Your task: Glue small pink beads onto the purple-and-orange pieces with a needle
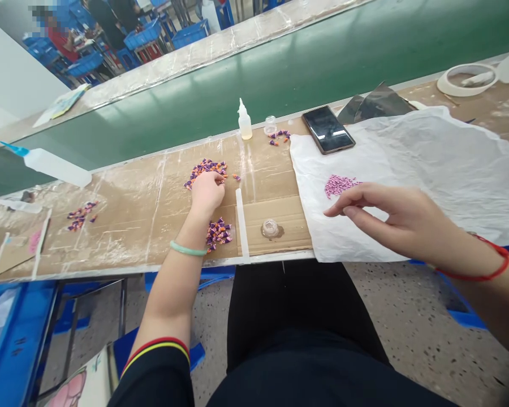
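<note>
My left hand (207,191) reaches into a pile of small purple-and-orange pieces (206,165). Its fingers are curled in a pinch, and whatever lies between the tips is hidden. Closer to the table's edge is a second heap of the same pieces (219,233). Over the white cloth (373,152), my right hand (377,212) hovers with fingers stretched out, thumb and index apart, nothing visible between them. Just beyond its fingertips lies a small heap of tiny pink bits (338,185). A small clear round dish (270,228) rests on cardboard between my hands, with a wet patch beside it.
A dropper bottle (245,121), a clear cap (270,124) and a phone (328,129) stand or lie along the back. Left are more pieces (81,216) and a tilted white bottle (57,165). A tape roll (466,79) lies far right. People sit in the background.
</note>
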`<state>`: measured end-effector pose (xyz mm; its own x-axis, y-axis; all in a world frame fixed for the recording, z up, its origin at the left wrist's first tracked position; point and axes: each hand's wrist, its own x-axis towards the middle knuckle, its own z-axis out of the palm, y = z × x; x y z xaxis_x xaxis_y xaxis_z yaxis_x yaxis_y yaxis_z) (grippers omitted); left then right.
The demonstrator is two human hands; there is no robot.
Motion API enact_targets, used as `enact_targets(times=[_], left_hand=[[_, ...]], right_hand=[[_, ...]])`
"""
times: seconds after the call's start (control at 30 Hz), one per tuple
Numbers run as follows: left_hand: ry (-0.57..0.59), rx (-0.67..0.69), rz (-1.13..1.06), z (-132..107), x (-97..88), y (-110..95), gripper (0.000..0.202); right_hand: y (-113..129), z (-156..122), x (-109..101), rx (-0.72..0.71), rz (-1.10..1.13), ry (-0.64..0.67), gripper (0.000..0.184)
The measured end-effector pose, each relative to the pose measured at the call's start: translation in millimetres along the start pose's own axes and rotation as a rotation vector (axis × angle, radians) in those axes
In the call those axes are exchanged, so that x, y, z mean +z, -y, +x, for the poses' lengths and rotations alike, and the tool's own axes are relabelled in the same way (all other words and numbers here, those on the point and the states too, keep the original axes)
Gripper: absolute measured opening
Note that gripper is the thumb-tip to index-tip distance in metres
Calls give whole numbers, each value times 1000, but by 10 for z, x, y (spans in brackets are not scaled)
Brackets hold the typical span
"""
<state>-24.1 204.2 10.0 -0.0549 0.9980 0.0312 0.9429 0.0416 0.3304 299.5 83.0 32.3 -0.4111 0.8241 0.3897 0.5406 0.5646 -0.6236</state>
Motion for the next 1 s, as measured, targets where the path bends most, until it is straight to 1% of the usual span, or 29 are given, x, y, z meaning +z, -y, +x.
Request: enact_targets(times=[0.07, 0.13, 0.2, 0.27, 0.37, 0.43, 0.5, 0.63, 0.73, 0.83, 0.93, 1.0], left_hand=[[-33, 62, -51, -72, -55, 39, 23], [-91, 155, -107, -168, -121, 79, 15], [-137, 225, -155, -298, -196, 102, 8], [-121, 220, -243, -474, -275, 98, 7], [-23, 159, -459, -812, -366, 49, 13], [57, 117, -594, -1043, -378, 13, 16], [109, 99, -690, -1243, -344, -11, 17], [135, 133, -777, -1512, -210, -14, 14], [118, 151, -800, -1634, -136, -14, 9], [99, 183, -824, -1707, -110, -42, 8], [130, 186, -884, -1748, -99, -89, 8], [169, 136, -947, -1795, -81, -119, 10]], right_hand=[[-119, -14, -46, 46, -32, -62, 18], [-287, -22, -80, 119, -86, -122, 18], [-488, -26, -83, 166, -159, -138, 17], [-679, -26, -47, 163, -216, -73, 16], [-861, -9, 69, 153, -293, 18, 14], [-898, 13, 155, 150, -339, 46, 12], [-892, 37, 219, 149, -363, 55, 11], [-859, 75, 275, 149, -389, 60, 9], [-864, 106, 314, 152, -427, 74, 10], [-886, 129, 363, 156, -475, 86, 12], [-856, 96, 360, 152, -579, 131, 14], [-781, 55, 327, 120, -694, 183, 16]])
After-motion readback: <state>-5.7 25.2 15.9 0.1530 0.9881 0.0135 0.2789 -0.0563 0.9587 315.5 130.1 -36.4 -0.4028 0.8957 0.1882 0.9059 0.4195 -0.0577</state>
